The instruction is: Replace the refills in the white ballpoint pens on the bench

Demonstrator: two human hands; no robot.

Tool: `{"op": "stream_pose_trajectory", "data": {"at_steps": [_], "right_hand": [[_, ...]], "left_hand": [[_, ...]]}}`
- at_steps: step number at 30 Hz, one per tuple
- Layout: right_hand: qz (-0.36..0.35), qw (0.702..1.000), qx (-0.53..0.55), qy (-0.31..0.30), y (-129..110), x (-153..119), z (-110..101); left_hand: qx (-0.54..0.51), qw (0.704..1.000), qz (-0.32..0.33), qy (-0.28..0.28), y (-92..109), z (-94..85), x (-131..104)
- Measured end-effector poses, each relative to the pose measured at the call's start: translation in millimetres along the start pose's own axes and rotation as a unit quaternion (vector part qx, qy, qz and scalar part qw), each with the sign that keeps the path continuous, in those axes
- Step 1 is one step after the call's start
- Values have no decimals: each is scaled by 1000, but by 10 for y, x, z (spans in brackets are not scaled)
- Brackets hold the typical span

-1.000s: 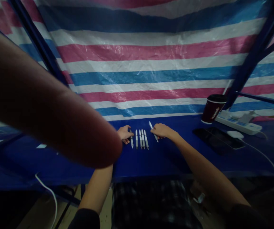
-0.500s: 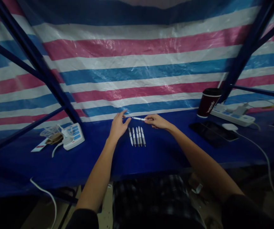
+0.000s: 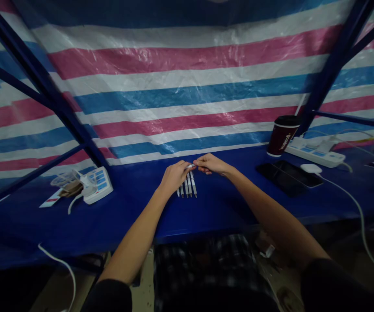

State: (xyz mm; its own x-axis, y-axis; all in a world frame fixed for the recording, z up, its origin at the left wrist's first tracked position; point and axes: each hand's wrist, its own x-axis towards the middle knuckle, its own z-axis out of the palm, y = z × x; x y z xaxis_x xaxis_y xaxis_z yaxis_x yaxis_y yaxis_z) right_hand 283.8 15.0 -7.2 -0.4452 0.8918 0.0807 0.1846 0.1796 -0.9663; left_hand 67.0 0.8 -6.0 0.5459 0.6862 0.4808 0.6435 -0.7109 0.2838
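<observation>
A white pen [image 3: 191,166] is held between my two hands, above the far ends of a row of pens. My left hand [image 3: 174,174] is closed on its left part, and my right hand [image 3: 210,164] pinches its right end. Several white pens with grey grips [image 3: 189,189] lie side by side on the blue table, tips toward me. My left hand hides the upper parts of the leftmost ones.
Left on the blue table [image 3: 134,208] is a white power strip [image 3: 98,185] with plugs. To the right stand a dark cup [image 3: 281,136] with a straw, another power strip [image 3: 320,155], a black phone [image 3: 297,173] and a white charger [image 3: 310,169]. Behind hangs a striped sheet [image 3: 180,99].
My left hand has moved right and closed on the pen, which only my right hand gripped before. The view has shifted slightly.
</observation>
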Motion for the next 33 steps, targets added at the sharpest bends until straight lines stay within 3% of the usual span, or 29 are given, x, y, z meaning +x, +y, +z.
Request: {"op": "stream_pose_trajectory", "data": {"at_steps": [3,6,11,15,18,22,27,30,33], "right_hand": [[-80,990,-110,36,-41,-8,40],[-173,954,-231,78,-84,-38,77],[-231,921,-302,81,-88,-73,105],[-283,899,-328,69,-82,-74,143],[-258,925,-267,80,-54,-37,177],[-140,981,-111,78,52,73,189],[-151,980,-18,126,145,163,170],[-105,989,26,104,143,166,171],[-108,987,55,104,130,159,175]], "left_hand": [[-16,1000,-8,8,-21,-12,8],[-42,999,-5,9,-42,-38,20],[-131,991,-12,9,-68,-88,22],[-184,981,-50,-25,-150,-116,2],[-182,982,-54,-17,-202,-118,-14],[-112,993,-10,20,-212,-87,-22],[-24,999,3,28,-215,-66,-27],[21,1000,15,15,-219,-70,-28],[46,999,21,12,-213,-66,-27]]}}
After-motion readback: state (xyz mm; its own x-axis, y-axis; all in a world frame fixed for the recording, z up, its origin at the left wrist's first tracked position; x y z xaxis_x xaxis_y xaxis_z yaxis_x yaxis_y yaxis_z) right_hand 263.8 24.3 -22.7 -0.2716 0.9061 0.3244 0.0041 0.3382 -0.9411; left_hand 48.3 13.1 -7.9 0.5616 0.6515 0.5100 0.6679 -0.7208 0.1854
